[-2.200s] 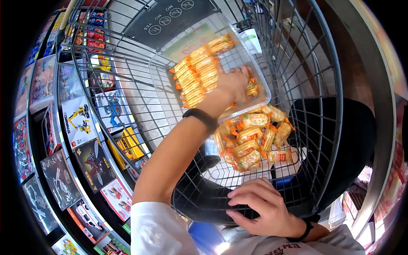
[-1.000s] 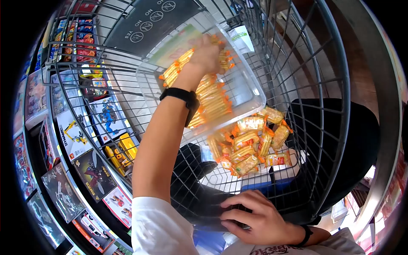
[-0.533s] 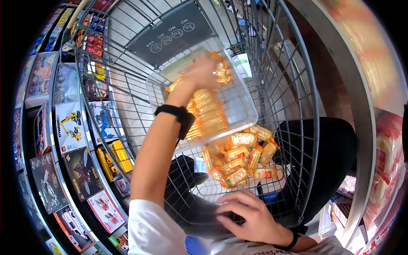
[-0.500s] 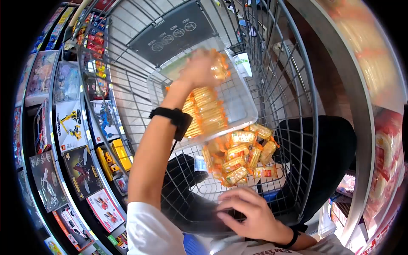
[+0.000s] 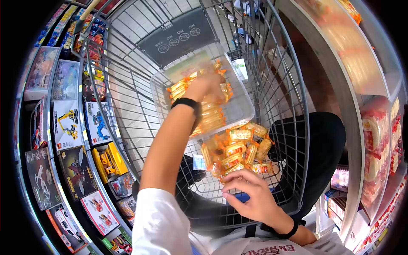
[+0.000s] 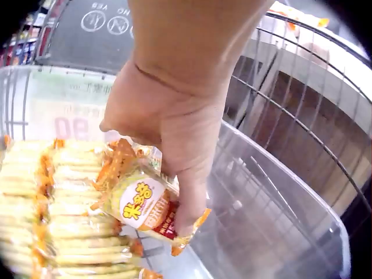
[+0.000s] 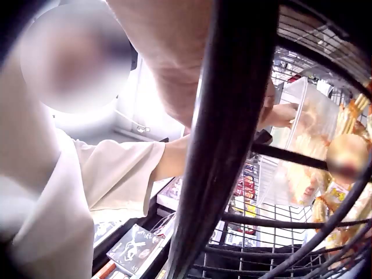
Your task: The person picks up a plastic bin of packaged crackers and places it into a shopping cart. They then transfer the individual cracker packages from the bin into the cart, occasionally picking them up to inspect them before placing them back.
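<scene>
Left wrist view: left hand (image 6: 174, 128) pinches a snack packet (image 6: 144, 204) over the clear tub (image 6: 282, 192), right of the packed rows (image 6: 84, 218); a slipping thumb could drop it. Right hand (image 5: 253, 197), near side, relaxed, holding nothing.

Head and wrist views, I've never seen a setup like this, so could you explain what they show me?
There's no machine here: a person is working bare-handed. The head view looks down from a camera worn on the head; each wrist view comes from a camera on that wrist. In the wire shopping cart sits a clear plastic tub with rows of wrapped snacks, and a heap of loose packets lies beside it. The left hand reaches into the tub with one snack packet in its grip, the thumb pressed against it. The right hand is near the closer end of the cart, and nothing shows in its grip.
</scene>
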`<action>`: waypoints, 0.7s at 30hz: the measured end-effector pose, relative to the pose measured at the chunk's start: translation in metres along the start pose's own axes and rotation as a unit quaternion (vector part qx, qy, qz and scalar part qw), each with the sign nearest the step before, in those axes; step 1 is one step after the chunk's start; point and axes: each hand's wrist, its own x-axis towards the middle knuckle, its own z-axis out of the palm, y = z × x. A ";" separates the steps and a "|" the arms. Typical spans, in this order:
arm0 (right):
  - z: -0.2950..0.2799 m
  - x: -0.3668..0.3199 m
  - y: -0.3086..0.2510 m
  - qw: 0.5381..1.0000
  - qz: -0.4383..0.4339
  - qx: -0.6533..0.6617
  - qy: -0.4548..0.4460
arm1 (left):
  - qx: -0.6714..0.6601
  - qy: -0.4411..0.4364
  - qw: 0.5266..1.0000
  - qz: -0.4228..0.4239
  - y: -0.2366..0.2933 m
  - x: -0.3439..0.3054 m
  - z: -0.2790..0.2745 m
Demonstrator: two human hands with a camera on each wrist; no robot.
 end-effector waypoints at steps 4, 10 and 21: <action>-0.001 0.001 0.003 1.000 0.018 0.006 -0.005 | -0.014 0.051 0.995 -0.087 0.011 0.025 0.022; 0.002 0.001 0.001 1.000 0.001 -0.008 -0.018 | -0.035 -0.043 0.996 -0.071 -0.003 0.039 0.001; 0.000 -0.001 -0.004 1.000 -0.006 0.017 0.007 | -0.014 0.136 0.990 -0.041 0.017 -0.049 -0.019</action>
